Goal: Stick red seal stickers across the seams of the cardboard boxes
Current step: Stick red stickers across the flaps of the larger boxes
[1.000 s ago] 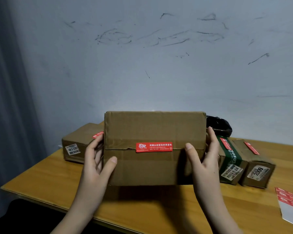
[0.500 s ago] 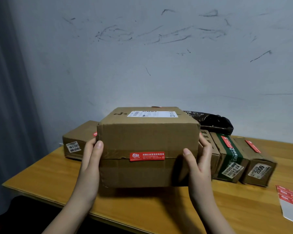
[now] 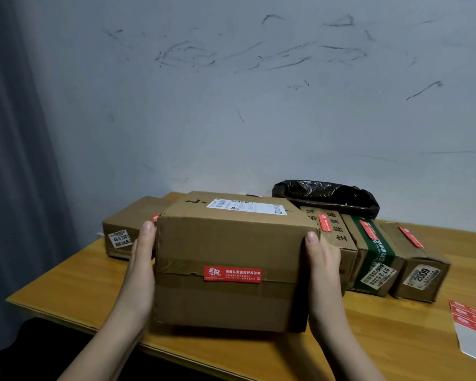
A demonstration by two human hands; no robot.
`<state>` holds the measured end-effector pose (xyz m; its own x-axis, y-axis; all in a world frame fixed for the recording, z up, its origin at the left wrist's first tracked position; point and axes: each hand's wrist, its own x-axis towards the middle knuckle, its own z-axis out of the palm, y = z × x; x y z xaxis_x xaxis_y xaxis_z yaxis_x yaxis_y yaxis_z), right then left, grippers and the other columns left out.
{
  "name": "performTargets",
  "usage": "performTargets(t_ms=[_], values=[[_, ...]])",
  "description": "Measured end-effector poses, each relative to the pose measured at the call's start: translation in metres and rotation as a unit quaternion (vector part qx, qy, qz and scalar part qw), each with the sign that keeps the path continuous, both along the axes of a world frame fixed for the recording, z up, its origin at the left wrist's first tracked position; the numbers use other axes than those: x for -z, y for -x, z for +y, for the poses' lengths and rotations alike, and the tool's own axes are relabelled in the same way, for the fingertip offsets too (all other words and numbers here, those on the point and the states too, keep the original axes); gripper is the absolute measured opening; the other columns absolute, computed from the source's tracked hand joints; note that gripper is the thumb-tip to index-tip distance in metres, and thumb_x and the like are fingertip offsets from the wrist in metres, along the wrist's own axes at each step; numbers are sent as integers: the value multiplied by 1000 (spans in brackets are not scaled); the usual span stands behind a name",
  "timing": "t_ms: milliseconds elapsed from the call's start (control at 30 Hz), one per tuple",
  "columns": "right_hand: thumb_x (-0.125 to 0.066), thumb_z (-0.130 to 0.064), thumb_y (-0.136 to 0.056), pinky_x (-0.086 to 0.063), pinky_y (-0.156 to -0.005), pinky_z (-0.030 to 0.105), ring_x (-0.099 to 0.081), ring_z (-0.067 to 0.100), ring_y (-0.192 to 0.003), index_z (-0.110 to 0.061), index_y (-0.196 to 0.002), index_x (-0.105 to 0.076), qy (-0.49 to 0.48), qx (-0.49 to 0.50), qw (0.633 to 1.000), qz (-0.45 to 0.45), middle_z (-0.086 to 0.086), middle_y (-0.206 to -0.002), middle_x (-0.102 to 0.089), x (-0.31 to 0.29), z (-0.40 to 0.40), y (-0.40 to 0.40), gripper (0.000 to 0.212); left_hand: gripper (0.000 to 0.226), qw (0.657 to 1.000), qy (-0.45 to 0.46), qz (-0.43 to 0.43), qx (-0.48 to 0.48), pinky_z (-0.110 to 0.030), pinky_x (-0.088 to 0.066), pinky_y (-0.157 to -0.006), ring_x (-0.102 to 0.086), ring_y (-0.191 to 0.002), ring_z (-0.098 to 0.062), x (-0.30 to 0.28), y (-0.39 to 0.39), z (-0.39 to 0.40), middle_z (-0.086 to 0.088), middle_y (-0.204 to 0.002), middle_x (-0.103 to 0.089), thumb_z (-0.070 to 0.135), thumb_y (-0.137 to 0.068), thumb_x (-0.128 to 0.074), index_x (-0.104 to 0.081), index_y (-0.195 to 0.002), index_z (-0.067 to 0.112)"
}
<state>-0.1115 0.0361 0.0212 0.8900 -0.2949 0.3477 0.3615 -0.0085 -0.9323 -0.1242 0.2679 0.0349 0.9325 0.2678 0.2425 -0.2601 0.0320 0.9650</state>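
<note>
Cardboard box [image 3: 231, 243] with red seal sticker [image 3: 232, 274], clasped between left hand [image 3: 140, 270] and right hand [image 3: 323, 273].

Five cardboard boxes on one wooden table [image 3: 66, 276]: one large box [image 3: 231, 243] at centre, one smaller box [image 3: 127, 224] at centre left, three in a row [image 3: 338, 240] [image 3: 374, 259] [image 3: 423, 268] at centre right. Five red seal stickers [image 3: 232, 274] [image 3: 156, 216] [image 3: 325, 223] [image 3: 368, 232] [image 3: 411, 237], one per box. Four white labels [image 3: 246, 207] [image 3: 120, 239] [image 3: 378, 276] [image 3: 422, 276]. One black plastic bag [image 3: 327, 196], right of centre. One sticker sheet [image 3: 473, 339], lower right edge. Two hands: left hand [image 3: 140, 268], right hand [image 3: 323, 270].
</note>
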Motion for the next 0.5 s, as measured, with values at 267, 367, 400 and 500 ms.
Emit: performTargets(t_ms=[267, 367, 400, 500], values=[[-52, -72, -59, -43, -83, 9, -51, -18, -106, -42, -121, -47, -17, -47, 998, -46, -44, -104, -56, -1, 5, 7, 69, 28, 999, 42, 18, 3, -19, -38, -68, -58, -78, 10, -6, 2, -5, 19, -94, -59, 60, -89, -33, -53, -95, 41], [-60, -79, -51, -41, -74, 0, -53, -19, -101, -37, -116, -47, -32, -56, 996, -62, -41, -101, -59, -6, 4, 6, 79, 30, 1000, 24, 18, -6, -20, -38, -67, -52, -89, 0, -1, -1, -3, 10, -104, -56, 51, -90, -44, -51, -110, 30], [-61, -72, -58, -42, -77, 2, -55, -15, -104, -36, -116, -46, -31, -65, 996, -57, -35, -106, -59, -5, 3, 5, 70, 30, 1000, 20, 17, -11, -20, -38, -66, -52, -88, 0, 1, -3, -3, 9, -103, -55, 44, -92, -46, -49, -115, 25], [-58, -41, -72, -46, -81, 8, -54, -9, -108, -32, -125, -43, -10, -94, 994, -52, -20, -120, -55, -3, -6, 0, 56, 29, 1000, -1, 11, -21, -18, -41, -68, -54, -91, -1, 7, -9, -3, 10, -106, -54, 28, -95, -50, -43, -122, 22]])
